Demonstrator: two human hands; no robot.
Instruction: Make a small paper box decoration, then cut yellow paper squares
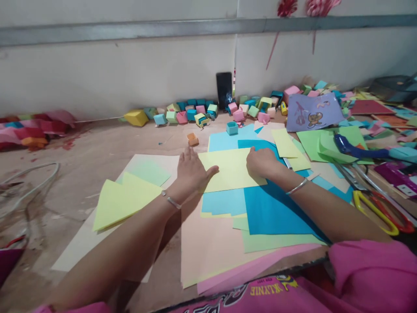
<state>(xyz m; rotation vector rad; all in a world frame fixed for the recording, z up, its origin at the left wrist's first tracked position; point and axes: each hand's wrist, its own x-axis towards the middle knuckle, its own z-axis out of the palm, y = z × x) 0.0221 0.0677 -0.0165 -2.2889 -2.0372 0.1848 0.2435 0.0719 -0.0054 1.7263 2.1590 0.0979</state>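
A pale yellow sheet of paper [232,170] lies on a stack of blue, green and peach sheets [276,208] in the middle of the table. My left hand [191,170] rests flat on the yellow sheet's left edge, fingers stretched out. My right hand [263,162] presses down on its right side with the fingers curled under. Each wrist wears a thin silver bangle.
Folded yellow-green triangles [125,199] lie to the left. Small folded paper boxes [182,114] line the wall beside a black phone [224,89]. Scissors with yellow and red handles [374,204], a blue tool [358,150] and loose coloured sheets crowd the right. A cable [29,187] lies far left.
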